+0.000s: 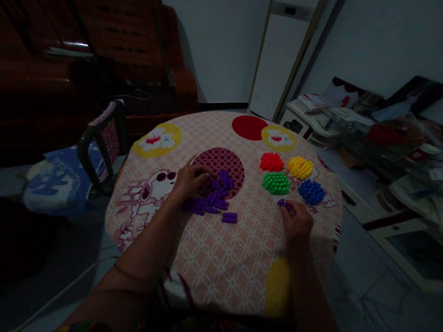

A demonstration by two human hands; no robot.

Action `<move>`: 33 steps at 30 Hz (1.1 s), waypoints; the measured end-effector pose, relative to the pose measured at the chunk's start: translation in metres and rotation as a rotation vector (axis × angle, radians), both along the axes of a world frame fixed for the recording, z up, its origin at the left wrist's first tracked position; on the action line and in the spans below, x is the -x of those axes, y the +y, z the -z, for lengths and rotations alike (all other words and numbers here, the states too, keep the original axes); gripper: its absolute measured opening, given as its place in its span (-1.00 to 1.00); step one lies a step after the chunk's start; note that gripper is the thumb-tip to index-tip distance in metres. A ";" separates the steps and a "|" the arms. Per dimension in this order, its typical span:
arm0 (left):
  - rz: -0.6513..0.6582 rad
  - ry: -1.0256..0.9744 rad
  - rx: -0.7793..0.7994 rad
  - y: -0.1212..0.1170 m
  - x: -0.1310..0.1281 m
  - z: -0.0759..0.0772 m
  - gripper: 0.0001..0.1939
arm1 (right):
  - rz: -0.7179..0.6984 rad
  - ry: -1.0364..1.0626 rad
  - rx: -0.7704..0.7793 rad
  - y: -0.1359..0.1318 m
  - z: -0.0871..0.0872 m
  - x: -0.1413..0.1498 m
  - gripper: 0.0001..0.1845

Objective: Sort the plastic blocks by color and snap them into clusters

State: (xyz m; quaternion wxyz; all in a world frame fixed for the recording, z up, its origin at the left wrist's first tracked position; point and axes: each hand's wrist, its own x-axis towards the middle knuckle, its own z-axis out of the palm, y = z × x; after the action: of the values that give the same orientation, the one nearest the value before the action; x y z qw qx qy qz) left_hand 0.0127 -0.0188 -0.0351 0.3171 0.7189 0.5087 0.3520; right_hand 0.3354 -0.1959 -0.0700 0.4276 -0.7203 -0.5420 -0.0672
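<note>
A loose heap of purple pegs (pixel 218 199) lies on the round table's patterned cloth (pixel 220 260). My left hand (pixel 192 180) rests curled at the heap's left edge, fingers bent onto the pegs. My right hand (pixel 296 221) is closed on a few purple pegs (pixel 283 204) just below the green and blue clusters. Tight upright clusters stand to the right: red pegs (pixel 271 162), yellow pegs (pixel 300 167), green pegs (pixel 277 183) and blue pegs (pixel 311 191).
A chair (pixel 104 144) with a blue cushion stands at the table's left. Dark wooden furniture (pixel 79 58) fills the back left. Low shelves with papers and clutter (pixel 365 133) run along the right wall. A white door (pixel 281 52) is behind the table.
</note>
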 end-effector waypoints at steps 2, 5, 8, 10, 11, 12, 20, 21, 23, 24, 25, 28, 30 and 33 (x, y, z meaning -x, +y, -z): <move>0.045 0.045 -0.005 0.001 -0.001 0.001 -0.70 | 0.005 0.026 -0.013 0.000 0.001 -0.002 -0.68; 0.101 0.107 -0.073 0.000 -0.008 -0.001 -0.65 | 0.007 0.044 -0.020 0.000 0.002 -0.002 -0.67; 0.211 0.217 -0.172 -0.003 -0.021 -0.006 -0.56 | 0.010 0.044 -0.018 0.001 0.004 -0.002 -0.66; 0.287 0.303 -0.248 -0.005 -0.029 -0.008 -0.52 | 0.012 0.062 -0.019 0.002 0.005 -0.002 -0.64; 0.317 0.336 -0.277 -0.006 -0.033 -0.008 -0.51 | 0.015 0.078 -0.019 0.002 0.005 -0.002 -0.63; 0.338 0.358 -0.300 -0.006 -0.035 -0.007 -0.53 | 0.019 0.095 -0.020 0.002 0.006 -0.003 -0.62; 0.310 0.439 -0.362 -0.007 -0.039 -0.004 -0.78 | 0.129 -0.006 -0.222 -0.008 -0.011 0.006 -0.64; 0.304 0.456 -0.368 -0.008 -0.040 -0.004 -0.78 | 0.136 -0.025 -0.239 -0.009 -0.013 0.007 -0.64; 0.309 0.493 -0.367 -0.009 -0.041 -0.003 -0.70 | 0.144 -0.039 -0.265 -0.010 -0.014 0.009 -0.64; 0.314 0.510 -0.357 -0.009 -0.042 -0.003 -0.63 | 0.150 -0.038 -0.276 -0.009 -0.014 0.009 -0.64; 0.321 0.526 -0.342 -0.009 -0.043 -0.003 -0.59 | 0.156 -0.033 -0.285 -0.009 -0.014 0.008 -0.64; 0.342 0.551 -0.295 -0.009 -0.044 -0.005 -0.62 | 0.156 -0.011 -0.297 -0.009 -0.012 0.007 -0.66; 0.340 0.513 -0.285 -0.010 -0.044 -0.007 -0.71 | 0.138 -0.015 -0.307 -0.010 -0.015 0.009 -0.68; 0.306 0.331 -0.272 -0.016 -0.045 -0.011 -0.78 | 0.088 -0.033 -0.324 -0.014 -0.024 0.022 -0.73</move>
State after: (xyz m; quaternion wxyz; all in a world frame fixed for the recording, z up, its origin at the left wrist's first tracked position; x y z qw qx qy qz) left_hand 0.0576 -0.0347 -0.0241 0.1796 0.8712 0.3871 0.2427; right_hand 0.3132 -0.2096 -0.0461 0.5258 -0.6638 -0.4989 -0.1843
